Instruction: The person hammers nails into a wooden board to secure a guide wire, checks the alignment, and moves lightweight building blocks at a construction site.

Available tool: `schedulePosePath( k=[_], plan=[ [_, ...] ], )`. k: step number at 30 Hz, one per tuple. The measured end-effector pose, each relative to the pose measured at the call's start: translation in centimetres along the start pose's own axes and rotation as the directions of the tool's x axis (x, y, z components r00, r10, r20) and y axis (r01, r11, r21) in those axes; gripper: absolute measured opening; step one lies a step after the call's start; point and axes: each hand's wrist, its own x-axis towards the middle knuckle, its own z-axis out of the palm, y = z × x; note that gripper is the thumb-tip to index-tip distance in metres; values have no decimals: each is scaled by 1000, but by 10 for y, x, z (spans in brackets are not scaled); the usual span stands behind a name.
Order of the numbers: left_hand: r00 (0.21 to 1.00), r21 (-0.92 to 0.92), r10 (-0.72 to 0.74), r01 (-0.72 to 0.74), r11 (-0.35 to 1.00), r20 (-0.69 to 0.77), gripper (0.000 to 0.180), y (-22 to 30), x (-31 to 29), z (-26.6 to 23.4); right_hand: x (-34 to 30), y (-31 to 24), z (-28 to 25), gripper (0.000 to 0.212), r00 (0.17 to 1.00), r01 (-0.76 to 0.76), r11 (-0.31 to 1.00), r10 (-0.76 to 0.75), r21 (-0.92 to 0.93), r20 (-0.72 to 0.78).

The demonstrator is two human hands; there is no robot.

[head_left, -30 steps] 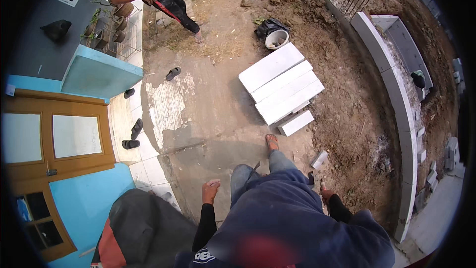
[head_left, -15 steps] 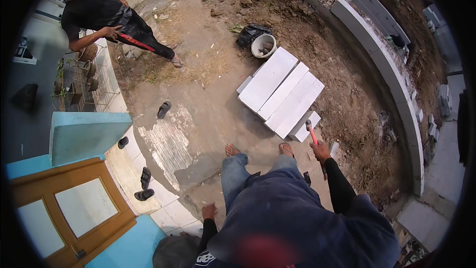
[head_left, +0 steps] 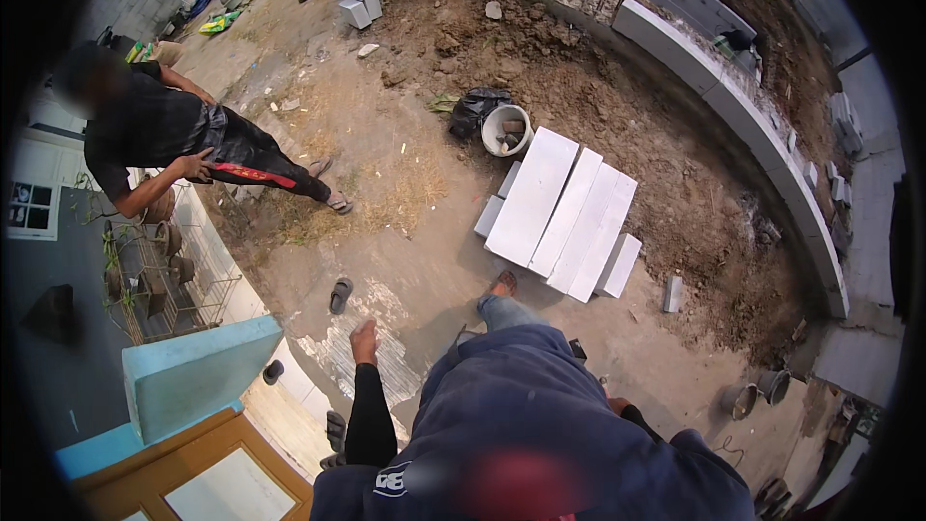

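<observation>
My left hand (head_left: 364,341) swings forward over the pavement, its fingers loosely curled with nothing in them. A dark slipper (head_left: 340,295) lies on the ground beyond it. At my right side, my right hand (head_left: 617,406) is largely covered by my dark blue top. A small red bit of the hammer (head_left: 605,382) shows beside that hand; its head is out of sight. Ahead of me, long white blocks (head_left: 536,195) lie side by side on other blocks, apart from both hands. One of my feet (head_left: 503,283) is visible near the stack.
Another person (head_left: 154,130) stands at the far left. Beyond the blocks are a white bucket (head_left: 505,131) and a black plastic bag (head_left: 478,111). A low block wall (head_left: 743,125) curves along the right. Dark buckets (head_left: 740,401) stand at lower right; a turquoise partition (head_left: 203,376) is at left.
My left hand has swung forward. My right hand has drawn back with the hammer and is mostly hidden beside my body. The view has shifted, and one foot shows instead of two.
</observation>
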Motion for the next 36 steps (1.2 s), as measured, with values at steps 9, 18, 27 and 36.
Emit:
schedulePosePath(
  k=[9,18,27,36],
  plan=[
    [913,329,298,-382,863,278,37,97,97,114,-67,-153,89,24,990,129,945,-105,301,-92],
    [736,416,205,-564,713,646,38,194,245,347,-115,-335,182,39,945,232,791,-44,566,-325],
    [568,491,51,-750,444,821,40,200,387,548,-73,-481,310,43,949,38,758,176,651,-260],
    [532,498,43,-816,296,846,60,193,504,729,-62,-586,378,52,952,-257,966,257,18,-168]
  ],
)
